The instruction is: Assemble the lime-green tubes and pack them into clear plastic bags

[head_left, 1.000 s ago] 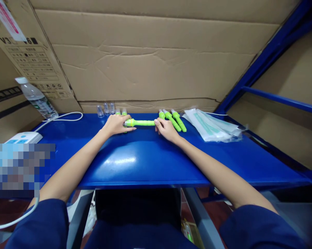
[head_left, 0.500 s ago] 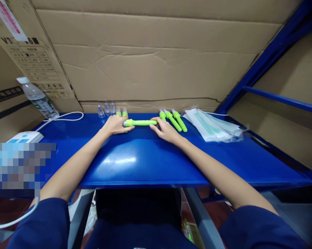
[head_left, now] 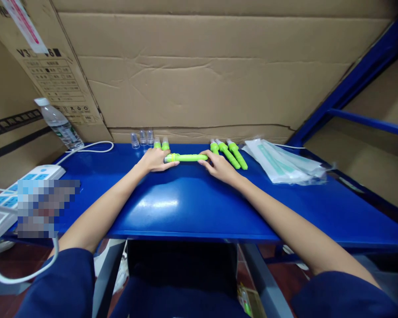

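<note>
- The green stick (head_left: 190, 157) is sideways, near the back of the counter (head_left: 188, 212).
- Left grip (head_left: 154, 160) pinches its clear end; right grip (head_left: 220, 167) pinches its other end.
- Hold it level and squeeze softly, clear of the other sticks (head_left: 237, 155).

Small workshop station is indicated: blue bench (head_left: 199, 216) is walled with printed cardboard (head_left: 212, 97), blue bars (head_left: 371, 121) are seen at right, power strip (head_left: 46, 172) is set at left; reddish floor (head_left: 288, 285) is only glimpsed, possibly tiled.
</note>
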`<action>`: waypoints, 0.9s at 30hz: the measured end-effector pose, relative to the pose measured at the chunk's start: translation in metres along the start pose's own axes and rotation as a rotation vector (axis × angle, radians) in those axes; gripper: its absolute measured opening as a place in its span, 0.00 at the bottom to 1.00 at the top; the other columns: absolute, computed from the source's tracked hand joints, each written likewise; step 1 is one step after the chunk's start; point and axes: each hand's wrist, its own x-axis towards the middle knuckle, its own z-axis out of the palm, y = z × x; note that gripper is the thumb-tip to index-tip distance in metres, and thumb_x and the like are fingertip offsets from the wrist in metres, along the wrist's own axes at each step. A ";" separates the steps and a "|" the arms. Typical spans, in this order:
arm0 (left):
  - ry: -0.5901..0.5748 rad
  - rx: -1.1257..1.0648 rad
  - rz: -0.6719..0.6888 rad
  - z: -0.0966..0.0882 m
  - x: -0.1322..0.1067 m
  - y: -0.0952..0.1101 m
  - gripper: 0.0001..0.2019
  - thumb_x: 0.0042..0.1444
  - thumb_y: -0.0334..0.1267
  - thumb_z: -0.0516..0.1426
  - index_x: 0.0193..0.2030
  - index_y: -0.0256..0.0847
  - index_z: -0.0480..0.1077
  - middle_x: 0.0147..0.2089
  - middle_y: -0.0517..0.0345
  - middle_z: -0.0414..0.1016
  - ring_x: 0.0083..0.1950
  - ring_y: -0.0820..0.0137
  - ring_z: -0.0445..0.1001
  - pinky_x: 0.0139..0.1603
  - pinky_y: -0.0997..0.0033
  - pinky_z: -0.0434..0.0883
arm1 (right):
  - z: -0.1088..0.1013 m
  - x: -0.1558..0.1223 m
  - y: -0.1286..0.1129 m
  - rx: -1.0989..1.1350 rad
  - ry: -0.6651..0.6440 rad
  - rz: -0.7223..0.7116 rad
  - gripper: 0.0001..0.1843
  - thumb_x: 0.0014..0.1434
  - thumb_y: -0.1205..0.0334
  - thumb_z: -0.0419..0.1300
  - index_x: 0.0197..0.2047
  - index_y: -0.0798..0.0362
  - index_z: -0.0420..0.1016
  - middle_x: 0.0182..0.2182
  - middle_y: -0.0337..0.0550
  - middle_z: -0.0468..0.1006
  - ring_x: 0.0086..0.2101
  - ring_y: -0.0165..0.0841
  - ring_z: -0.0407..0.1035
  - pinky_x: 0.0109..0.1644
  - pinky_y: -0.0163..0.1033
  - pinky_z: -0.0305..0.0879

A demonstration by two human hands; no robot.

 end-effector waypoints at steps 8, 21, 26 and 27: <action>0.000 -0.020 0.019 -0.002 0.001 0.003 0.32 0.65 0.63 0.44 0.45 0.36 0.76 0.36 0.39 0.79 0.39 0.52 0.79 0.37 0.63 0.68 | -0.004 0.000 -0.002 -0.110 0.001 0.004 0.18 0.71 0.50 0.46 0.42 0.51 0.71 0.38 0.50 0.79 0.37 0.43 0.72 0.37 0.43 0.64; 0.047 -0.056 -0.053 -0.003 0.001 0.004 0.36 0.67 0.61 0.38 0.44 0.39 0.80 0.36 0.43 0.80 0.42 0.54 0.79 0.39 0.64 0.67 | -0.003 0.000 -0.014 0.163 -0.090 0.142 0.29 0.72 0.41 0.40 0.28 0.51 0.65 0.23 0.42 0.73 0.27 0.34 0.69 0.39 0.39 0.63; 0.055 0.030 -0.085 -0.003 0.002 0.006 0.36 0.67 0.62 0.38 0.50 0.36 0.78 0.39 0.39 0.81 0.45 0.50 0.79 0.40 0.62 0.67 | -0.001 0.001 -0.010 0.048 -0.019 0.067 0.20 0.70 0.46 0.49 0.50 0.54 0.68 0.40 0.51 0.78 0.37 0.40 0.73 0.43 0.42 0.65; 0.054 0.034 -0.091 -0.003 0.002 0.006 0.36 0.67 0.61 0.38 0.50 0.36 0.78 0.39 0.39 0.81 0.45 0.50 0.79 0.40 0.63 0.67 | -0.001 0.001 -0.009 0.032 -0.016 0.061 0.20 0.68 0.47 0.52 0.54 0.54 0.66 0.43 0.51 0.78 0.37 0.40 0.73 0.43 0.43 0.66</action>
